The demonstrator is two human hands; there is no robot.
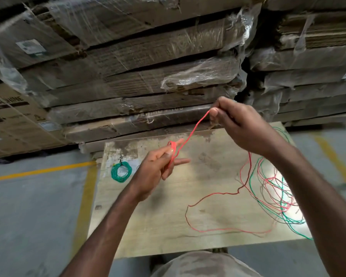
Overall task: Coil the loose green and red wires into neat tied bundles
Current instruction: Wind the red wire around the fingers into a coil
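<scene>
Two bare forearms are seen, with no sleeves, watches, bands or gloves worn on them. The left hand [158, 166] and the right hand [242, 126] are both uncovered, and no rings are seen on the fingers [180, 161]. Short, plain fingernails are shown on the thumbs. At the bottom edge of the view, a garment [204, 264] of pale grey-beige cloth is seen, faintly mottled and blurred, so its kind cannot be told. Just above it, a dark shape is glimpsed, too blurred to be identified.
</scene>
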